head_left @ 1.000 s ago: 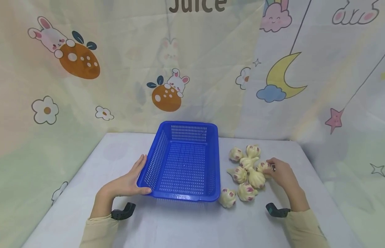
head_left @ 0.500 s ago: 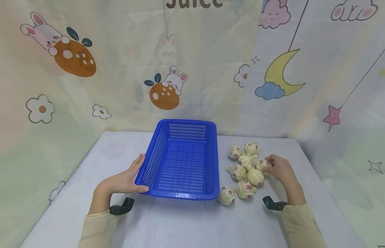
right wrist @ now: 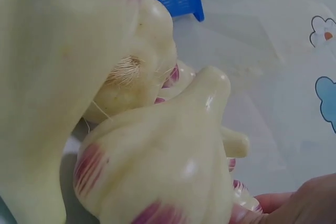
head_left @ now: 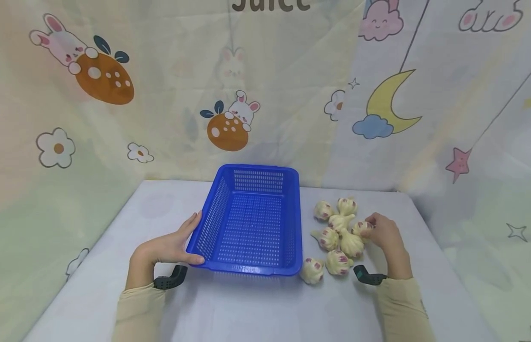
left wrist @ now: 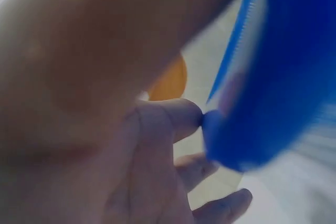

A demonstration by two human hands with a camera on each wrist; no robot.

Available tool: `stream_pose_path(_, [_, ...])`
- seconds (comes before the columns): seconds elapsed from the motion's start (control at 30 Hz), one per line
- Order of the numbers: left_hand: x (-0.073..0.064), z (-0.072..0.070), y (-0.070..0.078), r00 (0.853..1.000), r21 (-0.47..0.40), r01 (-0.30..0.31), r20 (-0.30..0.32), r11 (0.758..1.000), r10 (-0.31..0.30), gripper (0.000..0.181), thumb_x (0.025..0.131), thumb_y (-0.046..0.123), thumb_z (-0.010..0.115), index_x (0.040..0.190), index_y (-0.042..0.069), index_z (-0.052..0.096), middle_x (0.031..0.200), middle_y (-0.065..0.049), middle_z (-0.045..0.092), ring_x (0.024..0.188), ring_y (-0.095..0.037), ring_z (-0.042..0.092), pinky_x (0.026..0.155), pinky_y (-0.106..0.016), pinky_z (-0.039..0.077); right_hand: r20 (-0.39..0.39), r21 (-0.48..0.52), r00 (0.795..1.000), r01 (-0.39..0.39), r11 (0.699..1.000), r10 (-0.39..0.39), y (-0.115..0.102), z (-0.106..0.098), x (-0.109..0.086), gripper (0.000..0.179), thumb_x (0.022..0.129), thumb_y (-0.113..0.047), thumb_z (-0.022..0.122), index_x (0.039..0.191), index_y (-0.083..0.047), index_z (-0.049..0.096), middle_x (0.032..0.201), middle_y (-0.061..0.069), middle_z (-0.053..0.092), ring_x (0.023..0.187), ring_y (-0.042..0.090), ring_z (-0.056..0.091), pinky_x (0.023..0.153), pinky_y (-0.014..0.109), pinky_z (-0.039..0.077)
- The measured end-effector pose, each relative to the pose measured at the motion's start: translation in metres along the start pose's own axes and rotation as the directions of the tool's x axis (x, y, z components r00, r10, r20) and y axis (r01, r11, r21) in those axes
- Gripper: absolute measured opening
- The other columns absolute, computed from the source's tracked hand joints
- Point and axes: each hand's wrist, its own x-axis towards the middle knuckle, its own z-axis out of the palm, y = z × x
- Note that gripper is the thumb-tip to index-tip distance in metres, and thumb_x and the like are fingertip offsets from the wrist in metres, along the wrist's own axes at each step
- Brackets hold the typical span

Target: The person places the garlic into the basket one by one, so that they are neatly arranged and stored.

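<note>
A blue plastic basket (head_left: 257, 270) with perforated sides stands on the table, nothing inside it. At its near left corner, my left hand (head_left: 164, 247) lies with spread, fairly straight fingers along the outer side and the thumb against the front rim. In the left wrist view, a fingertip touches the blue basket wall (left wrist: 283, 98). To the right of the basket, my right hand (head_left: 387, 236) pinches the rightmost garlic bulb (head_left: 360, 229), which still sits among the others; its fingertips are partly hidden. Close-up garlic (right wrist: 163, 166) fills much of the right wrist view.
Several other garlic bulbs (head_left: 352, 244) lie clustered right of the basket; one bulb (head_left: 312, 270) sits close to its near right corner. A white cloth covers the table (head_left: 265, 308). Behind stands a printed curtain (head_left: 286, 128).
My right forearm has swung slightly left while the fingers stay at the same garlic bulb. The head view has shifted a little. The left hand and basket keep their places.
</note>
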Motion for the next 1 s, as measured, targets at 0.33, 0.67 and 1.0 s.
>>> stream_pose_path(0.33, [0.0,-0.005,-0.004,0.999,-0.044,-0.011,-0.034,0.999,0.009,0.124,0.071,0.037,0.081,0.153,0.01,-0.009,0.159,-0.019,-0.007,0.145,-0.045,-0.002,0.111,-0.066,0.012,0.057,0.023,0.998,0.034,0.999,-0.036,-0.003,-0.006,0.016,0.052,0.079,-0.017,0.073,0.119,0.011,0.054,0.121,0.034,0.054,0.109,0.049,0.05,0.087,0.056,0.044])
stream_pose_path(0.67, [0.002,-0.006,-0.005,0.999,-0.089,-0.032,-0.023,0.995,0.03,0.128,0.068,0.037,0.083,0.153,0.015,-0.01,0.16,-0.015,-0.008,0.145,-0.042,-0.001,0.111,-0.065,0.012,0.08,0.075,0.997,0.017,0.997,-0.023,-0.003,-0.008,0.011,0.052,0.082,-0.018,0.07,0.12,0.011,0.051,0.123,0.036,0.051,0.111,0.05,0.048,0.088,0.058,0.044])
stream_pose_path(1.0, [0.005,0.001,0.0,1.0,-0.102,-0.014,-0.004,0.995,0.014,0.129,0.068,0.036,0.084,0.153,0.016,-0.011,0.16,-0.015,-0.009,0.146,-0.041,-0.002,0.112,-0.065,0.012,0.089,0.091,0.994,0.06,0.994,-0.068,0.024,-0.008,0.002,0.053,0.083,-0.024,0.07,0.119,0.01,0.051,0.12,0.035,0.052,0.109,0.05,0.051,0.083,0.055,0.047])
